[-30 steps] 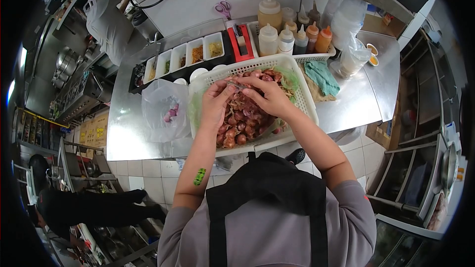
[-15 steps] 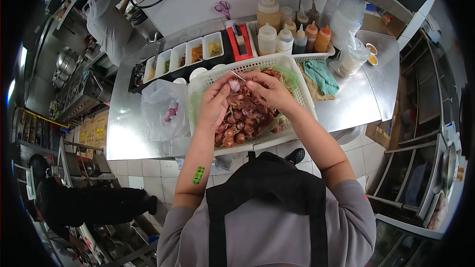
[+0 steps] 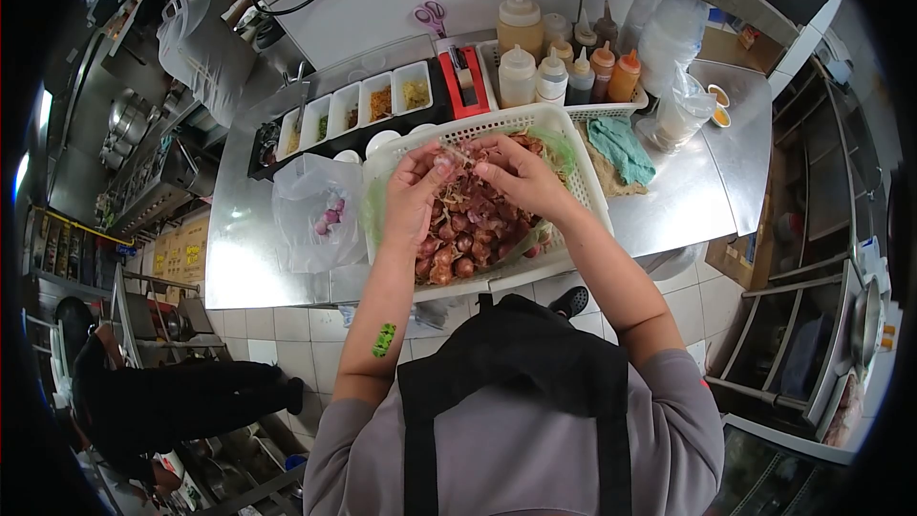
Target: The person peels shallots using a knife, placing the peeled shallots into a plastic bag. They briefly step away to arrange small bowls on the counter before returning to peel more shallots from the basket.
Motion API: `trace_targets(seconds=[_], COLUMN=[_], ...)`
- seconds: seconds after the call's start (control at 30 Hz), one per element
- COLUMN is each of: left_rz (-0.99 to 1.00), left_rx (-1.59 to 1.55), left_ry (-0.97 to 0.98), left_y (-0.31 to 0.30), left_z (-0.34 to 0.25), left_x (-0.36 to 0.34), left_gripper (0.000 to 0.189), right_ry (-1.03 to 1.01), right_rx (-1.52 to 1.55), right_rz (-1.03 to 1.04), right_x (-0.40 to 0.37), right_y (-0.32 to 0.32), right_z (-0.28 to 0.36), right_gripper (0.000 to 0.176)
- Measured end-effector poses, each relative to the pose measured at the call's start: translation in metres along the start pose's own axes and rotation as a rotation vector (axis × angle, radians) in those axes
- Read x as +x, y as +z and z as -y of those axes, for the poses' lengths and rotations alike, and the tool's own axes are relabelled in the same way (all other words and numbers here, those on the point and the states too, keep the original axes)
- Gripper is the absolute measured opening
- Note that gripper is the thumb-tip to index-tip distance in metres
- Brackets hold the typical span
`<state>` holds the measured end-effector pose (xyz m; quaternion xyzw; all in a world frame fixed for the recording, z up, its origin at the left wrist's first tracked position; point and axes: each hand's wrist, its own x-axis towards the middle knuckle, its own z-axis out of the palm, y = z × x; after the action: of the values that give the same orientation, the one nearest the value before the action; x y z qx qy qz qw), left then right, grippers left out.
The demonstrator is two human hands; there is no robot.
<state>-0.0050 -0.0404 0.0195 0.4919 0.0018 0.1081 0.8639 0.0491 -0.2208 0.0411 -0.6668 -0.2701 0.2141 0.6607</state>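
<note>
Over the basket, my left hand (image 3: pixel 413 193) pinches a partly peeled shallot (image 3: pixel 443 162) between its fingertips. My right hand (image 3: pixel 523 178) is closed close beside it on a small knife (image 3: pixel 460 151), whose thin blade touches or nearly touches the shallot; its handle is hidden in my fingers. Below both hands, a heap of unpeeled shallots (image 3: pixel 463 244) with loose brown skins fills the white plastic basket (image 3: pixel 594 193), lined with green netting. A clear plastic bag (image 3: pixel 304 241) left of the basket holds several peeled purple shallots (image 3: pixel 331 217).
Behind the basket stand white ingredient trays (image 3: pixel 346 107), a red tape dispenser (image 3: pixel 464 81) and squeeze bottles (image 3: pixel 517 76). A green cloth (image 3: pixel 621 150) lies to the right on the steel table (image 3: pixel 673 215). Another person in dark clothes (image 3: pixel 181 401) is at the lower left.
The knife blade and the shallot have turned slightly between my hands, and my left fingers have shifted their hold. The person at lower left has moved an arm.
</note>
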Motion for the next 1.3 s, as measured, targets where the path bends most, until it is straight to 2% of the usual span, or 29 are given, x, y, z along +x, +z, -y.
trace_targets(seconds=[0.07,0.17,0.3,0.37,0.6,0.77,0.9,1.1,1.17,1.3], left_rz=[-0.026,-0.003,-0.012,-0.010,0.034,0.065,0.061,0.050,0.040,0.054], left_rx=[0.046,0.096,0.188,0.230,0.294,0.170,0.139,-0.032,-0.137,-0.193], left_ry=[0.004,0.031,0.059,0.067,0.053,0.090,0.051,-0.013,-0.029,-0.039], left_y=[-0.004,-0.005,-0.005,-0.003,-0.005,0.002,0.003,0.006,0.006,-0.003], left_z=[0.003,0.003,0.001,-0.001,0.001,0.000,-0.002,-0.010,-0.010,-0.007], left_x=[0.000,-0.002,-0.002,-0.003,-0.003,-0.002,-0.003,-0.005,-0.003,0.000], left_gripper=[0.035,0.031,0.027,0.026,0.026,0.043,0.046,0.041,0.039,0.035], right_ry=[-0.143,-0.254,-0.285,-0.370,-0.294,-0.225,-0.204,-0.187,-0.144,-0.186], right_rx=[-0.141,-0.246,-0.293,-0.372,-0.380,-0.123,-0.079,-0.124,-0.242,-0.368], right_rz=[0.051,0.005,-0.014,-0.041,-0.031,-0.033,-0.041,-0.094,-0.190,-0.266], right_x=[0.001,0.001,-0.001,-0.002,0.001,0.002,0.004,0.008,0.008,0.007], right_y=[0.000,0.004,0.007,0.008,0.007,0.008,0.007,0.000,-0.001,-0.001], right_z=[-0.007,-0.008,-0.003,-0.003,-0.004,-0.005,-0.009,-0.016,-0.017,-0.018], right_gripper=[0.037,0.037,0.034,0.031,0.028,0.028,0.027,0.027,0.024,0.024])
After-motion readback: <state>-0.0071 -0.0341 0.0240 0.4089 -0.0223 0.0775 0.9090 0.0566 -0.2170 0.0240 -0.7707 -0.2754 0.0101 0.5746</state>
